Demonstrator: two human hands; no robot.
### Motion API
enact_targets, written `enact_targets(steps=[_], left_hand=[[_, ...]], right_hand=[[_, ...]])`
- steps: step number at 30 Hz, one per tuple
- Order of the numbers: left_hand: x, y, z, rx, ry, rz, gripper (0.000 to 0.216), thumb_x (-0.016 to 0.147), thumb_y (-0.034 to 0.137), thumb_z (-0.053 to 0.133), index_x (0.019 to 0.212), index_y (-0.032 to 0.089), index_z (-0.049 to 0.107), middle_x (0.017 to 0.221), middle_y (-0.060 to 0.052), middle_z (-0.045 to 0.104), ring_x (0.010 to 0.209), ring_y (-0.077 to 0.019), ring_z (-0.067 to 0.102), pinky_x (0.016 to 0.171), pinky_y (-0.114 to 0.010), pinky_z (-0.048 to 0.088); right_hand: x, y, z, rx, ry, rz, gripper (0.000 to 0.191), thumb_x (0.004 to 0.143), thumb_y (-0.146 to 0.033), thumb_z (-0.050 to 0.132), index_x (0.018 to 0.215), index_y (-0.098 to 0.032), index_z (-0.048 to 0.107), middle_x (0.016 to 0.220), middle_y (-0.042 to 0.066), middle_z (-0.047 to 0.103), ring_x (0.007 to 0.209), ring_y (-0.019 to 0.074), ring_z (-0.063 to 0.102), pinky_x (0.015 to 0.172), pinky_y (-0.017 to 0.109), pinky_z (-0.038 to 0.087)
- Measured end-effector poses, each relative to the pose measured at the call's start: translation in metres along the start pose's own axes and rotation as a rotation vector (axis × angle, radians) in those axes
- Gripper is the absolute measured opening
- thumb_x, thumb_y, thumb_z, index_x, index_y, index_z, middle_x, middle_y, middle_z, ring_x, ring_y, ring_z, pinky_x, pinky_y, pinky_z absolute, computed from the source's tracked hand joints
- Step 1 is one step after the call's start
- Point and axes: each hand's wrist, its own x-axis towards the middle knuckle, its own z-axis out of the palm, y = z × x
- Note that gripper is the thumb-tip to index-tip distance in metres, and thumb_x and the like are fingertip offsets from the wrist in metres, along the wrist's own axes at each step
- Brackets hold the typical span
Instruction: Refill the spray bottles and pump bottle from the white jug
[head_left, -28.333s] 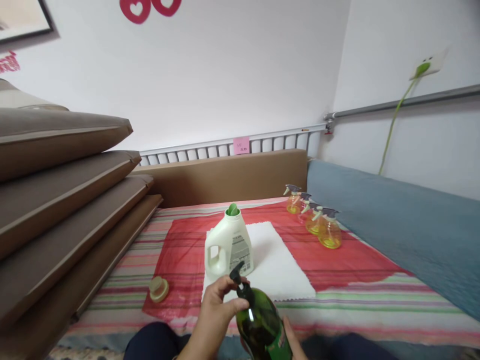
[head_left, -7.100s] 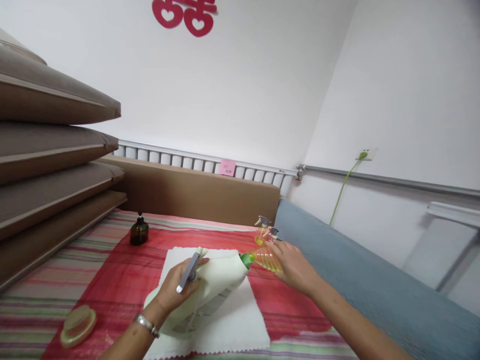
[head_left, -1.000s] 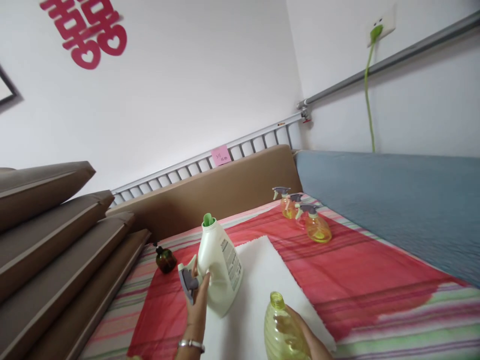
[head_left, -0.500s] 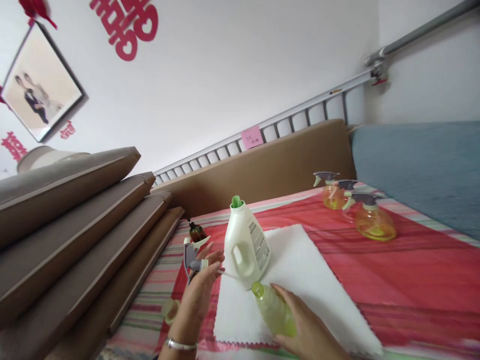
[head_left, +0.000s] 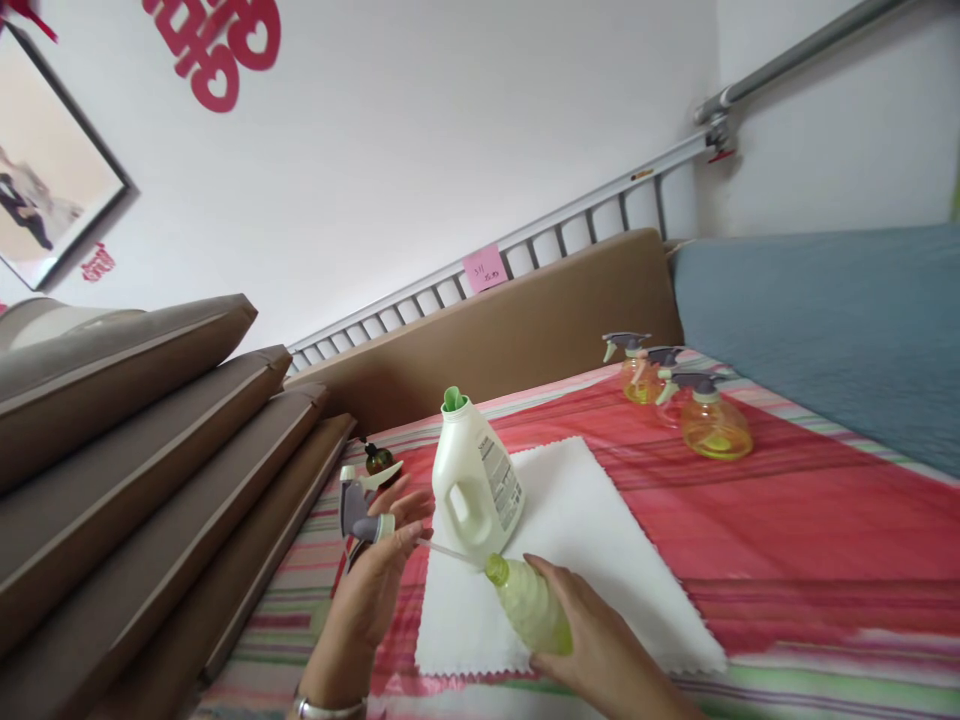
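My left hand (head_left: 375, 580) is closed on a grey and white trigger spray head (head_left: 361, 518), its fingers partly extended. The spray head's thin clear dip tube (head_left: 451, 552) points right, its tip at or just short of the mouth of a yellow-green translucent bottle (head_left: 532, 606). My right hand (head_left: 592, 635) grips that bottle around its side, with the mouth tilted up and left. Just behind them a white detergent jug (head_left: 480, 480), with a green spout at its open top, stands upright on a white cloth (head_left: 611, 570) with zigzag edges.
Several orange-yellow spray bottles (head_left: 716, 430) stand at the right on the red cover (head_left: 810, 530). A dark brown bottle (head_left: 379, 458) is behind my left hand. Stacked brown cushioned panels (head_left: 150, 440) border the left; a brown padded board (head_left: 540, 305) closes the back.
The dip tube and the bottle mouth have come closer together. My view has turned slightly right, so the surroundings sit farther left. Both hands keep their grips.
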Motion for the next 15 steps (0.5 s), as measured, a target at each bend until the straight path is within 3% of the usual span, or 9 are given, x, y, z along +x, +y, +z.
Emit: enact_targets(steps=[4, 10, 15], left_hand=[[-0.003, -0.021, 0.01, 0.03, -0.036, -0.014, 0.057, 0.064, 0.022, 0.07, 0.119, 0.022, 0.055, 0.111, -0.011, 0.065, 0.105, -0.0281, 0.056, 0.088, -0.04, 0.041], [-0.018, -0.062, 0.03, 0.152, -0.267, -0.176, 0.053, 0.06, 0.026, 0.075, 0.111, 0.022, 0.062, 0.116, -0.012, 0.063, 0.114, -0.0334, 0.051, 0.096, -0.045, 0.037], [-0.016, -0.072, 0.031, 0.186, -0.376, -0.186, 0.052, 0.065, 0.028, 0.073, 0.115, 0.023, 0.059, 0.12, -0.011, 0.061, 0.117, -0.032, 0.049, 0.099, -0.045, 0.034]], right_hand=[[-0.001, 0.001, 0.001, 0.027, 0.022, -0.025, 0.078, 0.054, -0.015, 0.06, 0.13, -0.022, 0.041, 0.125, 0.006, 0.055, 0.115, 0.025, 0.05, 0.095, 0.031, 0.038], [-0.006, -0.012, 0.002, 0.06, 0.037, -0.079, 0.077, 0.054, -0.014, 0.058, 0.129, -0.021, 0.041, 0.126, 0.007, 0.054, 0.117, 0.0251, 0.047, 0.099, 0.036, 0.036], [-0.009, -0.023, -0.003, 0.097, 0.036, -0.075, 0.075, 0.054, -0.011, 0.055, 0.128, -0.022, 0.042, 0.124, 0.005, 0.055, 0.115, 0.0221, 0.048, 0.099, 0.033, 0.036]])
